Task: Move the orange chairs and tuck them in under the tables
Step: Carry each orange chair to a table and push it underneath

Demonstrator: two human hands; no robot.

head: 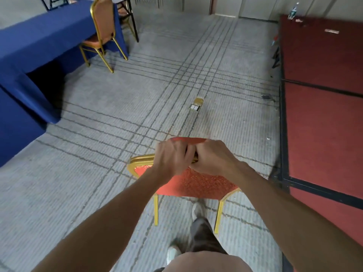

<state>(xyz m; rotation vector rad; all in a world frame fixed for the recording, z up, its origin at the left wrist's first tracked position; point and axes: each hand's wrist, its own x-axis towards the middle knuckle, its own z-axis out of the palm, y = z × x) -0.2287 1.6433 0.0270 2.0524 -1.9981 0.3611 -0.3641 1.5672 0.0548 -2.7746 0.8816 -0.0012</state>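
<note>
An orange chair (pixel 192 182) with a gold frame is right in front of me, its backrest towards me. My left hand (pixel 170 157) and my right hand (pixel 211 157) both grip the top rail of its backrest, side by side and touching. Its two rear legs show below the backrest, above the carpet. A second orange chair (pixel 102 22) stands at the far left, pushed partly under a table draped in a blue cloth (pixel 39 42).
A raised red platform (pixel 324 107) with a black edge runs along the right. A floor socket box (pixel 195 106) sits on the grey lined carpet ahead. A water bottle (pixel 293 11) stands on the platform's far corner. My feet are below the chair.
</note>
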